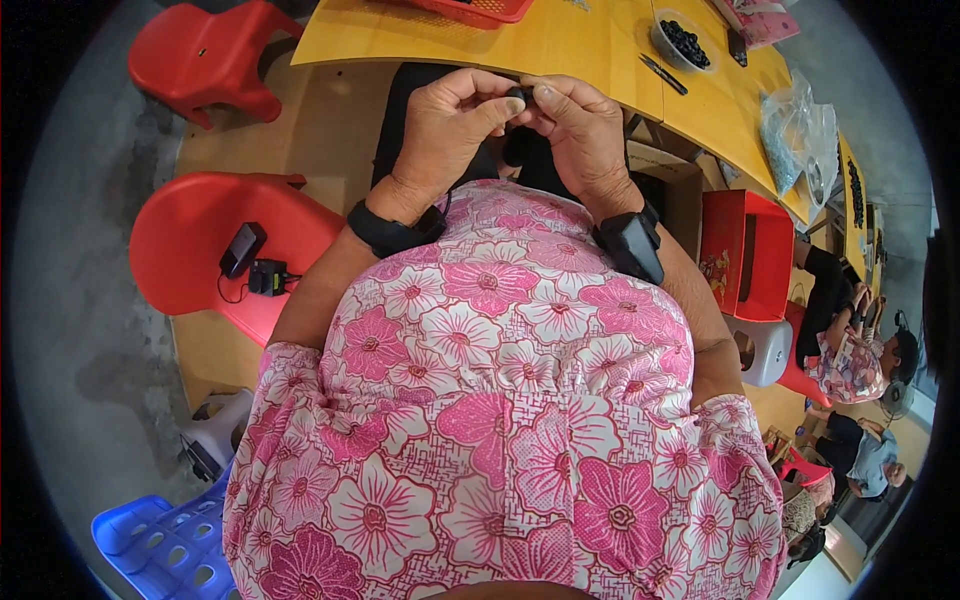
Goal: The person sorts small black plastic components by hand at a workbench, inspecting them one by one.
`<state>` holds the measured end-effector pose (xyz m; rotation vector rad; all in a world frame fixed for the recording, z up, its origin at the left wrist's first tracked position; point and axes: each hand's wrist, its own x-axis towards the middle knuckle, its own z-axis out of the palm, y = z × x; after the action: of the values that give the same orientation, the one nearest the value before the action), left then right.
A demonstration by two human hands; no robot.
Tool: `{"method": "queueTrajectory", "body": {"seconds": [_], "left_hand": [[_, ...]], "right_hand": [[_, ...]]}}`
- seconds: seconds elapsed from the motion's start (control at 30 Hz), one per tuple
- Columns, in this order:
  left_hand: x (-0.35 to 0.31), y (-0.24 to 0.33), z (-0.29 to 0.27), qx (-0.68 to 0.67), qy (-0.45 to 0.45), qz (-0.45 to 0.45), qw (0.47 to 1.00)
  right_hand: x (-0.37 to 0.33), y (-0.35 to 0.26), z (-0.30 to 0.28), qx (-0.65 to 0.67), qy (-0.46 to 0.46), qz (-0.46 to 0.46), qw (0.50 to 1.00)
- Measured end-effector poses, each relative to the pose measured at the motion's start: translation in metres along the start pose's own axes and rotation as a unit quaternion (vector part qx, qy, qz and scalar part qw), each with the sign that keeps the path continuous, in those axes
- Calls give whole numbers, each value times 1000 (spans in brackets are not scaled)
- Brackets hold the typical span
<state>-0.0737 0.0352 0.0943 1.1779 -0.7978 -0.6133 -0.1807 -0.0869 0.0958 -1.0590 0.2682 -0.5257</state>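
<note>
Piece (520,92), small, black: one, held between both hands near the counter's edge. Left hand (446,128): grip closed, thumb and fingers pinching the piece's left side. Right hand (584,135): grip likewise closed, on its right side. Counter (590,50), yellow: bearing a clear bowl (661,51) of black beads (686,44), a dark pen (664,75), a red basket (482,13), a transparent bag (797,140). Wrist devices (634,248), black: two, one per arm.
</note>
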Motion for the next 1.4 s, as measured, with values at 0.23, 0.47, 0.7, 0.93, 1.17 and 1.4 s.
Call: {"method": "queueTrajectory", "body": {"seconds": [0.23, 0.47, 0.7, 0.93, 1.17, 1.4], "left_hand": [[-1, 2, -3, -16, -11, 21, 1000], [1, -2, -8, 46, -8, 87, 995], [1, -8, -10, 69, 16, 122, 990], [-1, -7, -12, -25, -20, 75, 997], [-1, -8, -14, -35, -41, 66, 996], [-3, 3, -7, 36, -65, 39, 996]], "right_hand": [[2, -3, -5, 79, -87, 75, 990], [2, -7, -2, 60, -140, 142, 978], [-1, -3, 6, 94, -134, 146, 976], [1, 0, 5, 90, -157, 118, 976], [0, -9, 9, -195, -153, -3, 969], [-2, -22, 13, -411, -154, -164, 883]]}}
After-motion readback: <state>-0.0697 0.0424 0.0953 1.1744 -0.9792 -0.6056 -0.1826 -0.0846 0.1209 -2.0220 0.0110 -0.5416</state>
